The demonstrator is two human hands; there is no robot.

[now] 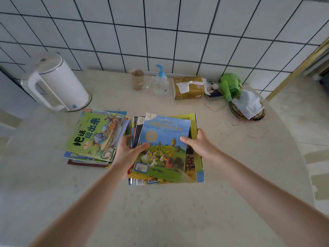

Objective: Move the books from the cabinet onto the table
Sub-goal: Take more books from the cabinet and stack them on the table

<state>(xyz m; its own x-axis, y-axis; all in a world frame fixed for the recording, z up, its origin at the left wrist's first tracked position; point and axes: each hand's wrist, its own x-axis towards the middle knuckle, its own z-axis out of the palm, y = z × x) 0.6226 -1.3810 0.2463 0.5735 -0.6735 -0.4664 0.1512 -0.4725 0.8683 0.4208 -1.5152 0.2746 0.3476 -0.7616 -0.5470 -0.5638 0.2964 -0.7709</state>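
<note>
left hand [128, 152]: fingers curled round the left edge of the held stack of picture books [165, 148], thumb lying on the top cover, fingers partly hidden underneath.
right hand [199, 143]: clamped on the right edge of the same stack, thumb on the top cover, fingers hidden below.
held stack: between the two hands, over the surface [160, 211]; whether its underside already rests on the surface or is just above it cannot be told.
stack condition: uneven; the blue-covered top book sits skewed, and lower books stick out at the near and far edges.
earlier stack [97, 138]: just to the left of the left hand, lying on the surface, green cover on top, also fanned.
cabinet: not in view.
task state (judgement): one pile delivered, a second at the point of being set down.
risk 1: thin glossy covers may slide on each other if one hand lets go first; cause, the loose, skewed stack.
risk 2: the left hand's knuckles are close to the earlier stack; pulling the fingers out sideways could push its upper books off.
risk 3: fingers caught under the stack on set-down could tip it to one side.
risk 4: the kettle [55, 81], beyond the left hand, and the pump bottle [160, 82], paper cup [137, 79] and tissue pack [188, 87], beyond both hands, stand well apart; contact is likely only if the stack is pushed forward.
</note>
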